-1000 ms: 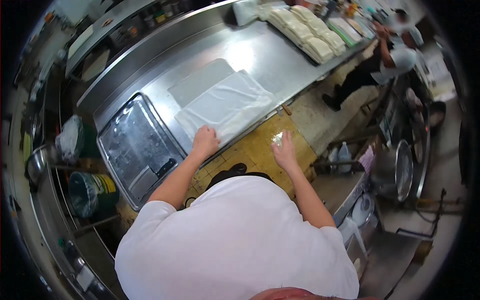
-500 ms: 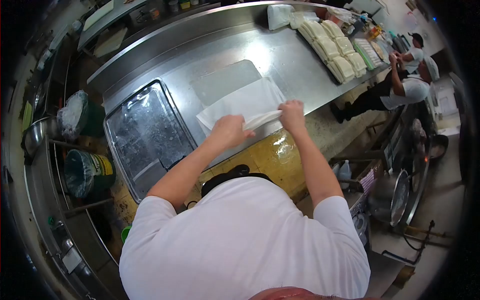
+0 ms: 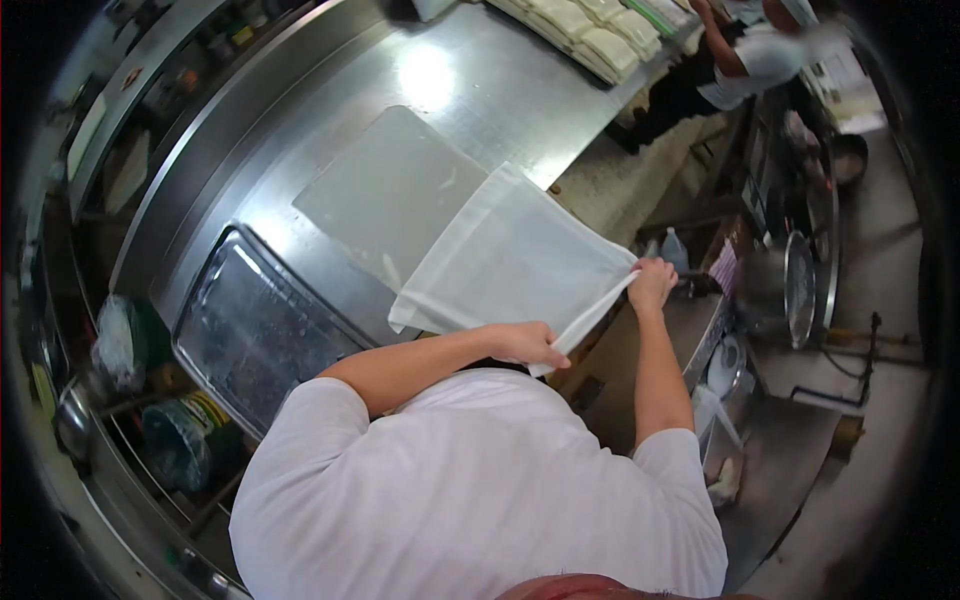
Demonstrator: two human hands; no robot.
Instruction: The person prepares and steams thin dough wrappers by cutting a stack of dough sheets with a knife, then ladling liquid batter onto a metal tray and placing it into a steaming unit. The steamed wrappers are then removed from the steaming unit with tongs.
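A white cloth (image 3: 520,255) hangs stretched between my two hands, its far part reaching over the edge of the steel table. My left hand (image 3: 530,344) is closed on the near left part of the cloth's edge. At the cloth's right corner, my right hand (image 3: 652,284) pinches the fabric. Beyond the cloth, a flat grey board (image 3: 385,180) lies on the steel table (image 3: 480,85), partly covered by the cloth. Left of the board is a dark, wet-looking tray (image 3: 265,325) with a raised rim.
Pale stacked packets (image 3: 600,45) sit at the table's far end, near a co-worker in a white shirt (image 3: 765,60). Lined buckets (image 3: 185,440) stand at the left. A large metal pot (image 3: 775,290) is on the right.
The cloth has been drawn off toward my body and to the right, and is now spread wider between my hands. More of the grey board shows. The view has turned rightward.
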